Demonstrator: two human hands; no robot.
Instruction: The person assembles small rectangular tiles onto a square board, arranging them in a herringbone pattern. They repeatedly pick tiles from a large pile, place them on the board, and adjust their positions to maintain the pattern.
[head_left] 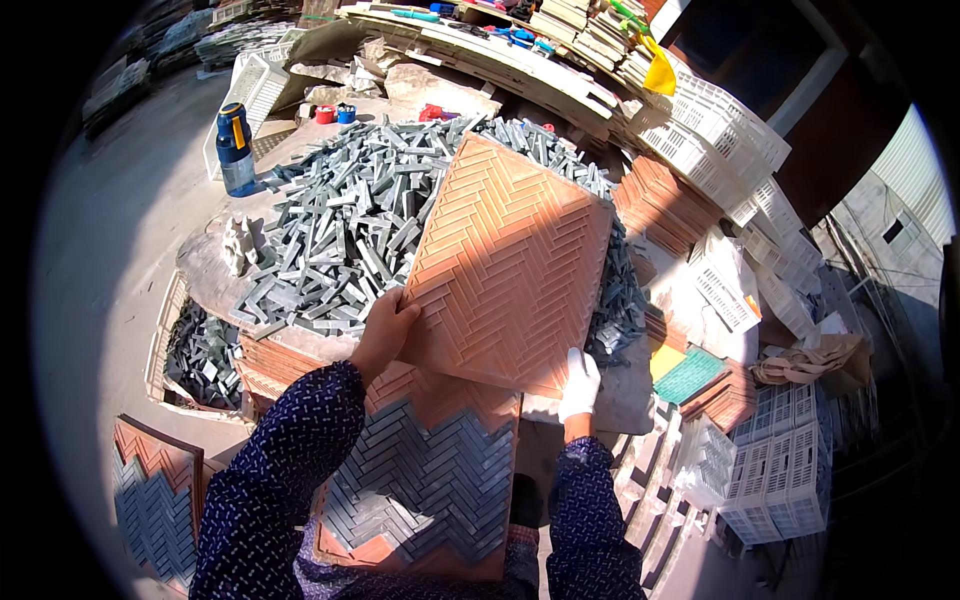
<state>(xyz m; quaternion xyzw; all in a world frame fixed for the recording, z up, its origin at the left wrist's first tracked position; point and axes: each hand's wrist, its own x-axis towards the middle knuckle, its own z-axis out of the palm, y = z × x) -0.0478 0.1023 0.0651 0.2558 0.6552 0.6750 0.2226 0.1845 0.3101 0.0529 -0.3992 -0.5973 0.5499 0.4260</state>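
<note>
Hidden or unreadable items:
- Orange herringbone mould tray [508,262]: covers part of the grey tile-strip heap [340,230]; its lower edge overlaps the partly filled tray [425,470].
- Left hand [383,333]: fingertips concealed behind the tray edge.
- Right hand [579,385]: gloved; grip under the tray unseen.
- Blue bottle [236,150]: label too small.
- Shelf stacks [590,30]: cut by the frame's top edge.

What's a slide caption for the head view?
Both hands, left hand bare, right hand gloved, hold an empty orange herringbone tray over grey tile strips.
</note>
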